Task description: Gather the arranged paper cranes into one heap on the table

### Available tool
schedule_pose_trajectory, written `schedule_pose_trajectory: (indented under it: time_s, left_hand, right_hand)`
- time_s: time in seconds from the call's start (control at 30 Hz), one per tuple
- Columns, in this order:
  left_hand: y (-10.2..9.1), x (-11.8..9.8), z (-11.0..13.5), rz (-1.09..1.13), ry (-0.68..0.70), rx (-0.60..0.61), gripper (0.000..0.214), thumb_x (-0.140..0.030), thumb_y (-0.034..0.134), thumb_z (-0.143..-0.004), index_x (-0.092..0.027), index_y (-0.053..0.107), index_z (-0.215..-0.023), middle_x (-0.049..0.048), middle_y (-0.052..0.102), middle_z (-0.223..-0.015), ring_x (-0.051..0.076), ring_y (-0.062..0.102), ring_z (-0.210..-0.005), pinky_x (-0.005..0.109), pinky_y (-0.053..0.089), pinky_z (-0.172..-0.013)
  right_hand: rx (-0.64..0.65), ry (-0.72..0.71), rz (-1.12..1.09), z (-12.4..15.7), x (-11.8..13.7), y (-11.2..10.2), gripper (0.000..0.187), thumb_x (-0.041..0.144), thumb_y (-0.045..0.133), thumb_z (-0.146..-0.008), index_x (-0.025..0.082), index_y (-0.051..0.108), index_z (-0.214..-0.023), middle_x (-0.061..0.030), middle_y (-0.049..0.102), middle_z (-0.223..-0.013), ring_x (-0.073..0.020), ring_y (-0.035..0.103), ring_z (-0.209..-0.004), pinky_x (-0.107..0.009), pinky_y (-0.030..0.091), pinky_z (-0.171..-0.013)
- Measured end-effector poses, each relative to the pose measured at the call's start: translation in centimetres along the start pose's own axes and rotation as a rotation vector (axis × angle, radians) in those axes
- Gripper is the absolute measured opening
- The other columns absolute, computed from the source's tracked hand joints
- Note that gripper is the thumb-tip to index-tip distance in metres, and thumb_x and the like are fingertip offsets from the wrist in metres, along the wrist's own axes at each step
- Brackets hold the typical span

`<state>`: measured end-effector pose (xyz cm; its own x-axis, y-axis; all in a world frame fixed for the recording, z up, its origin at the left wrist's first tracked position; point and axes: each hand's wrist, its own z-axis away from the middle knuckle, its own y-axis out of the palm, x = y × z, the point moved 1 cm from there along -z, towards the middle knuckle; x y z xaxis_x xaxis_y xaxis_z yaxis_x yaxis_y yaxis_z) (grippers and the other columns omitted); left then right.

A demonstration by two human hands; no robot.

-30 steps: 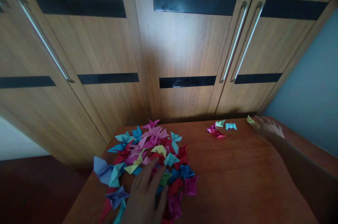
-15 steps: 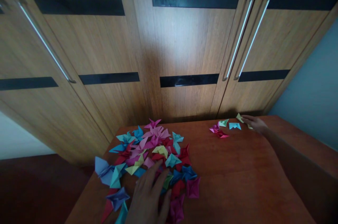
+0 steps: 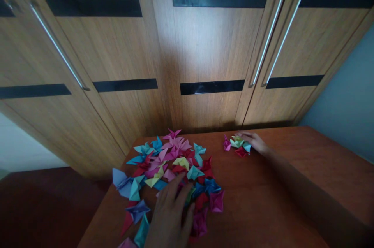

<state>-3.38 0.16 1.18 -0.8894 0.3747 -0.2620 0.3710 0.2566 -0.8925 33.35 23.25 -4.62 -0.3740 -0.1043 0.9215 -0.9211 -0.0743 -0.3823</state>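
Note:
Many folded paper pieces, apparently origami cranes (image 3: 175, 146), lie in a loose heap on the left of the brown table (image 3: 248, 205). My left hand (image 3: 172, 209) rests over the near part of this heap, its fingers spread. Several more pieces form a small cluster near the table's back edge: a magenta crane (image 3: 227, 143), a red crane (image 3: 241, 152), pale green-yellow ones (image 3: 236, 142) and a light blue one (image 3: 247, 146). Against the right side of that cluster, my right hand (image 3: 251, 139) touches the pieces with its fingers stretched out; the fingertips are partly hidden.
Behind the table rises a wooden wardrobe (image 3: 210, 53) with dark strips and long metal handles (image 3: 267, 41). A bluish wall (image 3: 347, 84) stands at the right. Dark floor (image 3: 49, 209) shows at the left.
My right hand has moved left along the back edge, and the yellow and light blue pieces have slid up against the red and magenta ones. My left hand stays over the heap.

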Motion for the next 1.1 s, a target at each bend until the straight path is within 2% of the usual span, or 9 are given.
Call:
schedule_pose_trajectory:
  time_s: [0.13, 0.23, 0.33, 0.4, 0.6, 0.73, 0.83, 0.97, 1.1]
  left_hand:
    - [0.0, 0.2, 0.0, -0.012, -0.018, 0.013, 0.04, -0.025, 0.05, -0.084, -0.028, 0.054, -0.123, 0.0084, 0.044, -0.138, 0.029, 0.046, -0.122, 0.05, 0.046, -0.096]
    - [0.2, 0.5, 0.1, -0.029, -0.023, 0.047, 0.042, -0.026, 0.052, -0.083, -0.027, 0.052, -0.126, 0.0091, 0.046, -0.136, 0.03, 0.045, -0.123, 0.051, 0.043, -0.097]
    - [0.4, 0.6, 0.3, -0.035, -0.038, 0.089, 0.046, -0.028, 0.054, -0.083, -0.026, 0.049, -0.129, 0.0095, 0.045, -0.137, 0.031, 0.042, -0.124, 0.053, 0.039, -0.1]
    - [0.6, 0.4, 0.2, -0.018, -0.042, 0.103, 0.046, -0.028, 0.053, -0.083, -0.025, 0.048, -0.129, 0.0097, 0.045, -0.136, 0.03, 0.042, -0.124, 0.052, 0.037, -0.101]
    - [0.9, 0.3, -0.1, 0.076, -0.046, 0.033, 0.047, -0.028, 0.054, -0.083, -0.024, 0.047, -0.129, 0.0107, 0.046, -0.135, 0.029, 0.042, -0.125, 0.051, 0.037, -0.101]
    - [0.8, 0.3, -0.4, 0.154, -0.058, -0.066, 0.045, -0.031, 0.054, -0.083, -0.023, 0.048, -0.127, 0.0112, 0.047, -0.133, 0.029, 0.045, -0.123, 0.05, 0.04, -0.099]
    - [0.0, 0.3, -0.7, 0.231, -0.077, -0.175, 0.031, -0.029, 0.053, -0.085, -0.022, 0.054, -0.115, 0.0107, 0.052, -0.125, 0.028, 0.049, -0.117, 0.047, 0.042, -0.097]
    - [-1.1, 0.5, -1.2, 0.271, -0.121, -0.277, 0.016, -0.026, 0.051, -0.085, -0.02, 0.055, -0.1, 0.0096, 0.056, -0.111, 0.026, 0.053, -0.109, 0.044, 0.044, -0.094]
    - [-1.3, 0.7, -0.9, 0.199, -0.092, -0.267, 0.02, -0.026, 0.051, -0.086, -0.02, 0.056, -0.104, 0.0097, 0.056, -0.114, 0.025, 0.053, -0.11, 0.044, 0.045, -0.094]
  right_hand:
    - [0.091, -0.195, 0.107, 3.1, 3.3, 4.4, 0.047, 0.052, 0.055, -0.08, 0.022, 0.063, -0.115, -0.0068, 0.062, -0.12, -0.0256, 0.056, -0.112, -0.043, 0.04, -0.099]
    - [0.129, -0.365, 0.289, 5.6, 5.4, 7.4, 0.055, 0.046, 0.068, -0.07, 0.024, 0.059, -0.12, -0.0063, 0.058, -0.125, -0.0262, 0.049, -0.119, -0.044, 0.034, -0.104]
    - [0.117, -0.362, 0.284, 7.6, 6.7, 10.4, 0.059, 0.041, 0.068, -0.07, 0.024, 0.054, -0.125, -0.0072, 0.057, -0.126, -0.0263, 0.049, -0.119, -0.046, 0.034, -0.104]
    - [0.071, -0.298, 0.124, 8.6, 7.2, 12.4, 0.055, 0.04, 0.064, -0.075, 0.023, 0.052, -0.125, -0.0079, 0.059, -0.123, -0.0257, 0.053, -0.114, -0.045, 0.039, -0.099]
    - [-0.039, -0.059, -0.649, 10.1, 10.1, 17.2, 0.042, 0.041, 0.057, -0.079, 0.021, 0.055, -0.115, -0.0086, 0.063, -0.117, -0.0266, 0.06, -0.105, -0.041, 0.049, -0.087]
    - [0.052, 0.126, -0.988, 10.7, 13.6, 18.8, 0.036, 0.043, 0.06, -0.075, 0.02, 0.061, -0.103, -0.007, 0.068, -0.106, -0.0243, 0.065, -0.091, -0.037, 0.052, -0.077]
    - [0.113, 0.069, -1.162, 10.8, 16.6, 19.7, 0.031, 0.044, 0.064, -0.072, 0.022, 0.064, -0.095, -0.0046, 0.068, -0.103, -0.0227, 0.063, -0.095, -0.036, 0.049, -0.082]
    - [0.151, -0.096, -0.899, 10.4, 18.4, 19.8, 0.032, 0.044, 0.064, -0.074, 0.021, 0.066, -0.097, -0.0052, 0.068, -0.106, -0.0217, 0.057, -0.107, -0.036, 0.041, -0.095]
    - [0.016, -0.168, -0.579, 10.0, 15.8, 17.4, 0.031, 0.045, 0.061, -0.077, 0.022, 0.066, -0.097, -0.0042, 0.067, -0.105, -0.0207, 0.059, -0.102, -0.037, 0.042, -0.094]
